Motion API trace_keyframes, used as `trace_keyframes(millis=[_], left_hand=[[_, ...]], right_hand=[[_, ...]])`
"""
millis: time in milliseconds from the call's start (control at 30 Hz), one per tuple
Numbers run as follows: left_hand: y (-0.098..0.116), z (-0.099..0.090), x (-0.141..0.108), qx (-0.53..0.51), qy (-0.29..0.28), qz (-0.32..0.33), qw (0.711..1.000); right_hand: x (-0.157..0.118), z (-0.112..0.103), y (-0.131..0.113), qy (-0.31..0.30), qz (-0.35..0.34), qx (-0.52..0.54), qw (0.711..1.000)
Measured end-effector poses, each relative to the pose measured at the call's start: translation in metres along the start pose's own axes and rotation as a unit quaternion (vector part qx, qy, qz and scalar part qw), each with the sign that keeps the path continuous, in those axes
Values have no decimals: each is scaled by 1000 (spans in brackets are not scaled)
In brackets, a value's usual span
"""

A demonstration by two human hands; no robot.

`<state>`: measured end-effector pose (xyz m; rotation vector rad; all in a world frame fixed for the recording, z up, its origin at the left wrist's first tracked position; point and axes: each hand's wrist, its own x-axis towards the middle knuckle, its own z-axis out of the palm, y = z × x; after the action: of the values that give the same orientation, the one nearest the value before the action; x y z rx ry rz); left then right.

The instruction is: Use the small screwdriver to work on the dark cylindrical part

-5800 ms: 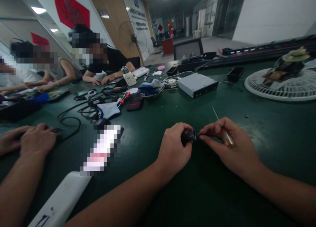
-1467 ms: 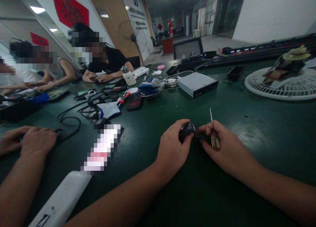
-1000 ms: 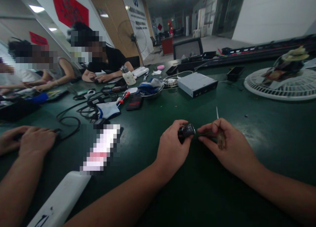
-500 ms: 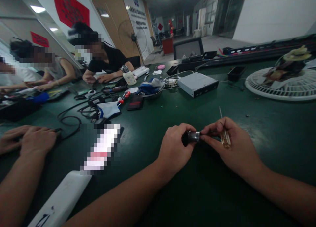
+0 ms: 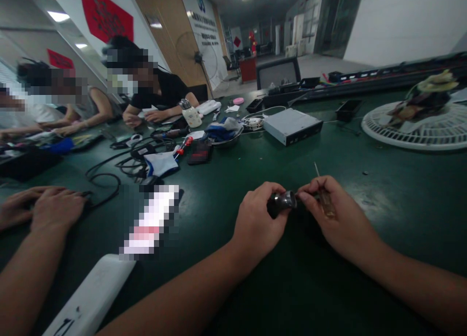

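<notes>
My left hand is closed around a short, shiny metal cylinder with a dark rear part, its rim turned to the right. Close by on the right, my right hand holds a small screwdriver with a clear amber handle against the palm, the thin shaft pointing up and away. The right thumb and forefinger are pinched together near the cylinder's rim. Whether something tiny sits between those fingertips I cannot make out. Both hands are just above the dark green table.
At left lie a co-worker's hands, a lit blurred screen and a white long casing. Cables, a cloth and a red screwdriver lie beyond. Farther back are a grey disc drive and a white fan grille.
The cylinder has tilted so its open rim shows more. My right fingertips have drawn slightly away from it, and the screwdriver has shifted a little left and tilted.
</notes>
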<state>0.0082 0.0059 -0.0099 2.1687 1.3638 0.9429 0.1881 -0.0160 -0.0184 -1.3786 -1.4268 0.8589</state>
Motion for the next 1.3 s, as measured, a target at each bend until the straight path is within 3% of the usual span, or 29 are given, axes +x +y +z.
trace_keyframes(millis=[133, 300, 433, 600, 767, 967, 1167, 1300], left_hand=[[-1, 0, 0, -4, 16, -40, 999], [-3, -1, 1, -5, 17, -62, 998], [-3, -2, 1, -13, 7, -58, 998], [-3, -1, 1, -21, -7, -29, 999], [-2, -1, 1, -7, 15, -33, 999], [-1, -2, 2, -9, 3, -21, 1000], [-1, -2, 2, -13, 8, -18, 1000], [0, -2, 2, -8, 3, -13, 1000]], right_hand=[[-2, -3, -2, 34, -19, 37, 999], [-6, -9, -1, 60, -100, 94, 989], [-9, -9, -2, 35, -139, 122, 982], [-8, -7, -7, 9, -119, 93, 988], [-6, -8, -9, 17, -75, 31, 997], [-6, -9, -7, -4, -80, 71, 994], [-5, -10, -8, 11, -46, 5, 999], [-3, -11, -8, -7, -42, 33, 999]])
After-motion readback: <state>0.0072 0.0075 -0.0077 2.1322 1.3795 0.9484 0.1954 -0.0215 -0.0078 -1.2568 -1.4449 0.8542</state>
